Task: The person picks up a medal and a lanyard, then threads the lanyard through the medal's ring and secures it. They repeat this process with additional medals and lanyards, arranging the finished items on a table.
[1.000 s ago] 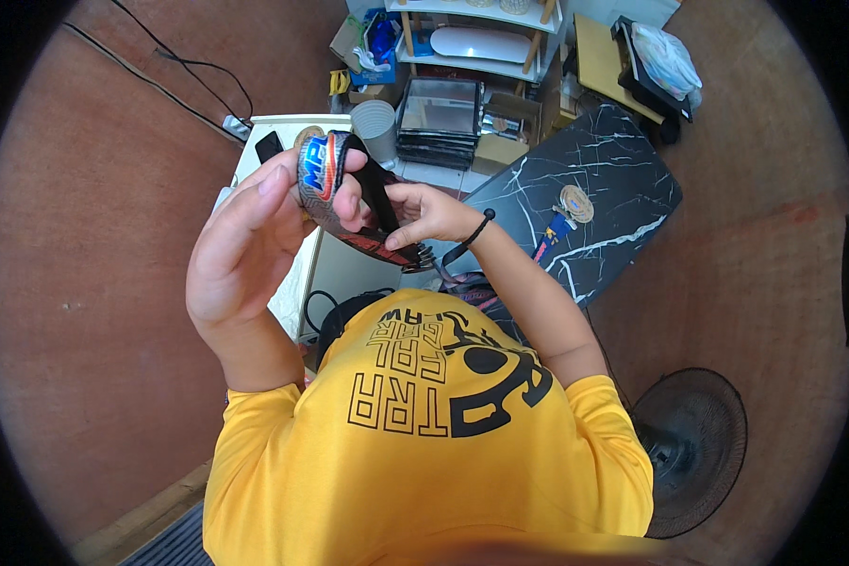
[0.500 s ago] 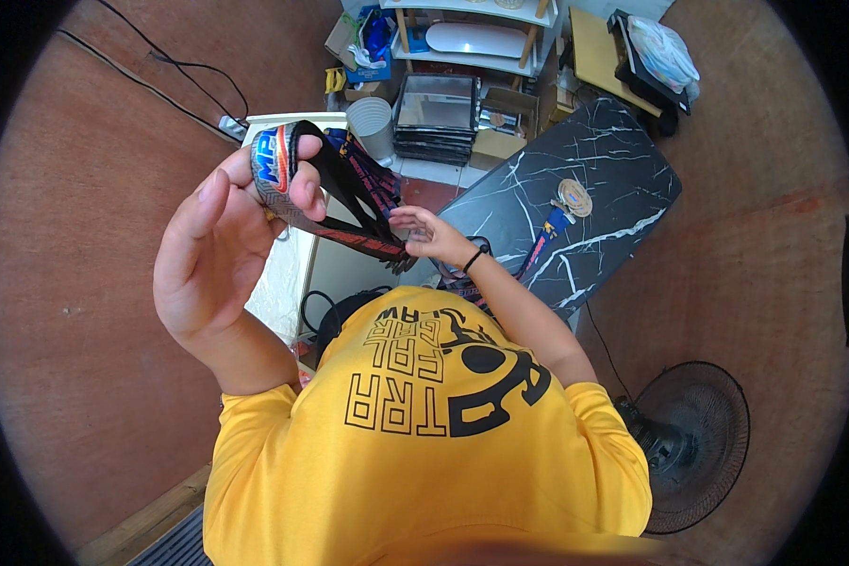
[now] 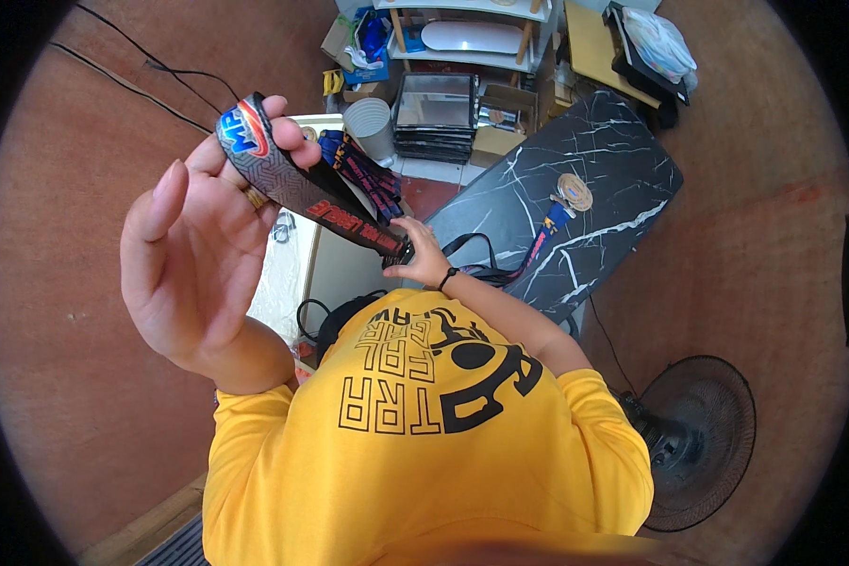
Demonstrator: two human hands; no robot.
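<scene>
A patterned black and grey medal ribbon point(image 3: 297, 193) with red lettering runs between my hands. My left hand point(image 3: 189, 259), raised palm up at the left, has the ribbon's loop over its fingers, with the thumb standing away from it. Lower and nearer the middle, my right hand point(image 3: 423, 255) closes its fingers around the ribbon's gathered lower end; what is inside that grip is partly hidden. Behind the ribbon lies a bunch of dark blue medal ribbons point(image 3: 360, 174). On the black marble-patterned table point(image 3: 623, 189), a gold medal point(image 3: 574, 191) rests with its blue ribbon trailing toward me.
A white-topped surface point(image 3: 278, 278) stands to the left, under my left forearm. Farther back are a grey bin point(image 3: 371, 127), stacked black-framed panels point(image 3: 436, 108), a cardboard box point(image 3: 500, 146) and white shelves point(image 3: 467, 58). A black fan point(image 3: 693, 443) stands at the right.
My left hand has moved left and slightly outward with the ribbon loop, drawing the ribbon straighter. My right hand, its fingers more spread before, now closes around the ribbon's lower end.
</scene>
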